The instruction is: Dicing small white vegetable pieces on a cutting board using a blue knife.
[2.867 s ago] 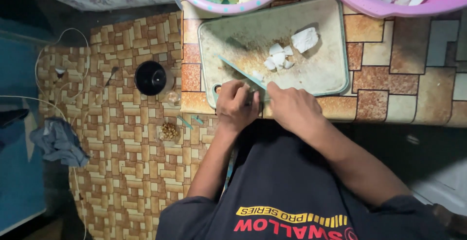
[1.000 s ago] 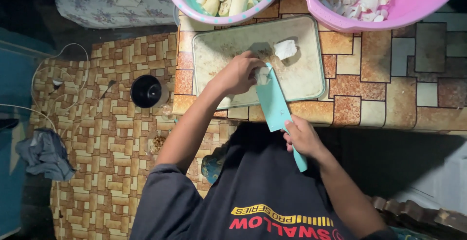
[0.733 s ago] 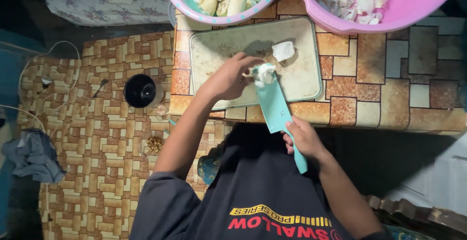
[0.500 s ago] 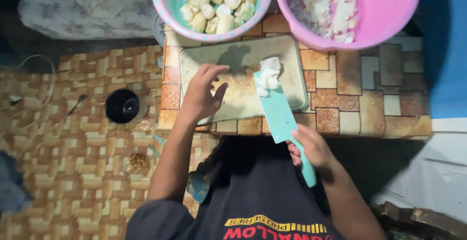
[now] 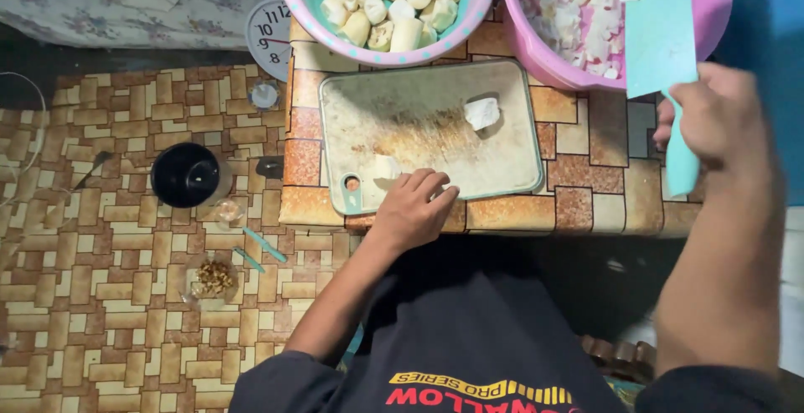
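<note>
The left hand [image 5: 412, 210] rests at the six o'clock edge of the cutting board [image 5: 419, 120], fingers loosely curled, holding nothing, a small white piece [image 5: 386, 167] just beside its fingertips. At three o'clock, the right hand [image 5: 712, 120] is closed around the handle of a teal knife [image 5: 662, 36], its blade over the pink basin [image 5: 553, 53] of white slices. At twelve o'clock sits a bowl [image 5: 469, 11] of peeled chunks.

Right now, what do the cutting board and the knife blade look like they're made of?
Cutting board: probably plastic, a pale, matte slab, scuffed and stained brown. Knife: the blade is flat, opaque teal, matching its handle, so coated metal, ceramic or plastic; I can't tell which.
</note>
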